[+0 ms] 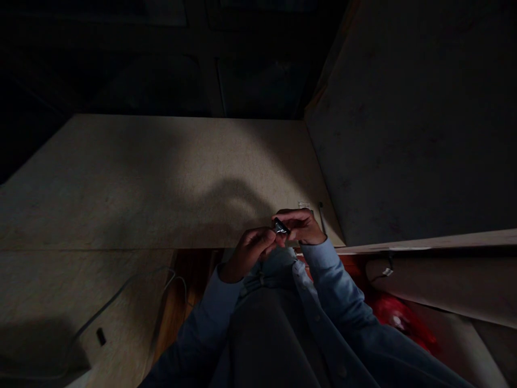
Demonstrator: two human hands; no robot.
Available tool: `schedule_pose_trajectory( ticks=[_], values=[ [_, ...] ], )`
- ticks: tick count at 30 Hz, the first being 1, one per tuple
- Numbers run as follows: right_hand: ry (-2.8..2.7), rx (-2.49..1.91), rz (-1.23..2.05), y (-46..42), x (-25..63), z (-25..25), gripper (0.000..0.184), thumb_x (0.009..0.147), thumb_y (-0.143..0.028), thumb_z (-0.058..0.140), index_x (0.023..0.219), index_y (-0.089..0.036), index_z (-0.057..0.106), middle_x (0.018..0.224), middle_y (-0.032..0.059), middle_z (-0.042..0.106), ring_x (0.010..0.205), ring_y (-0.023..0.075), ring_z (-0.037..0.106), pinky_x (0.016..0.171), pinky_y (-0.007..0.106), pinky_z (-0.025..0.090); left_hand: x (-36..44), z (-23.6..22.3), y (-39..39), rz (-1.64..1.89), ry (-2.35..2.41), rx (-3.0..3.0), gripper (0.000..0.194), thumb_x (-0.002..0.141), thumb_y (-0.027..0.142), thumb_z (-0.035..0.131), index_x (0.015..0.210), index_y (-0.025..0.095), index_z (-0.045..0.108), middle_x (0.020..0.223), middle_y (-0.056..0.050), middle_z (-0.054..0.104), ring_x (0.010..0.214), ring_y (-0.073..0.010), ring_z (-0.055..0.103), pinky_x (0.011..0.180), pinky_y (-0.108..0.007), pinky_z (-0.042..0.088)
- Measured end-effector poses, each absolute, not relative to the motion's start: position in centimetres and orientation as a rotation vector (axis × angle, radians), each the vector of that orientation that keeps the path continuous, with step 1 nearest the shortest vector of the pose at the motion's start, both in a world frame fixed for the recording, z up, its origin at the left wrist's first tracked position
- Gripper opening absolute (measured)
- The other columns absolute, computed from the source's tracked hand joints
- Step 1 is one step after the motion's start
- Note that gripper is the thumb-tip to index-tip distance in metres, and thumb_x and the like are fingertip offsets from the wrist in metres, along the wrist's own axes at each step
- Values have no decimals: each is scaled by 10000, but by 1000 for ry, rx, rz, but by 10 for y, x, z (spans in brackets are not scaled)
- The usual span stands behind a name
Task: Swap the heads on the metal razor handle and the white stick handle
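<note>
A small black, wedge-shaped thing with a shiny silvery part [281, 227] is held up between my two hands, over the front edge of the desk. My left hand [251, 249] pinches it from the left with thumb and fingertips. From the right, my right hand [301, 225] grips its other side, fingers bent around it. Dim light hides its exact kind. Just beyond my right hand, a small pale packet or label [304, 205] and a thin dark stick-like thing [321, 214] lie on the desk.
The pale desk top [210, 156] meets a tall dark panel [412, 140] on the right. On the lower left surface run a grey cable [109, 302] and a small black object [100, 337]. Red plastic [404, 320] lies low at the right.
</note>
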State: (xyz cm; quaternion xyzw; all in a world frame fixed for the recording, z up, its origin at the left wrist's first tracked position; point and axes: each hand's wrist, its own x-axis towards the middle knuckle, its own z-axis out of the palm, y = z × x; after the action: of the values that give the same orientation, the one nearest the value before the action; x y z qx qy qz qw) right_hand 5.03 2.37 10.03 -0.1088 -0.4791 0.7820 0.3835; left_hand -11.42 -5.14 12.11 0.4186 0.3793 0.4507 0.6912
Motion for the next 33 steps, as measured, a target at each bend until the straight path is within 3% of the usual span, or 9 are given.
schedule_pose_trajectory(
  ticks=[14,22,33],
  values=[
    [-1277,-468,1854,31,56,79,427,616,-257,906,1025,-230,788,765,24,743,590,129,654,616,280,541,-111,103,-41,1052,965,901,531,816,645,599,798,118,663,565,65,373,445,-42,273,448,-226,189],
    [-1260,-572,1744,27,56,72,400,648,-303,883,1011,-183,765,785,37,740,610,137,655,592,265,535,-100,99,-41,1128,1039,810,569,807,687,573,797,123,647,540,69,356,427,-45,248,424,-230,168],
    [-1214,-621,1742,22,57,73,446,572,-339,906,963,-180,759,719,21,714,524,136,602,559,296,516,-106,98,-39,1002,928,850,586,794,694,583,815,114,655,536,73,342,426,-43,244,434,-232,155]
  ],
)
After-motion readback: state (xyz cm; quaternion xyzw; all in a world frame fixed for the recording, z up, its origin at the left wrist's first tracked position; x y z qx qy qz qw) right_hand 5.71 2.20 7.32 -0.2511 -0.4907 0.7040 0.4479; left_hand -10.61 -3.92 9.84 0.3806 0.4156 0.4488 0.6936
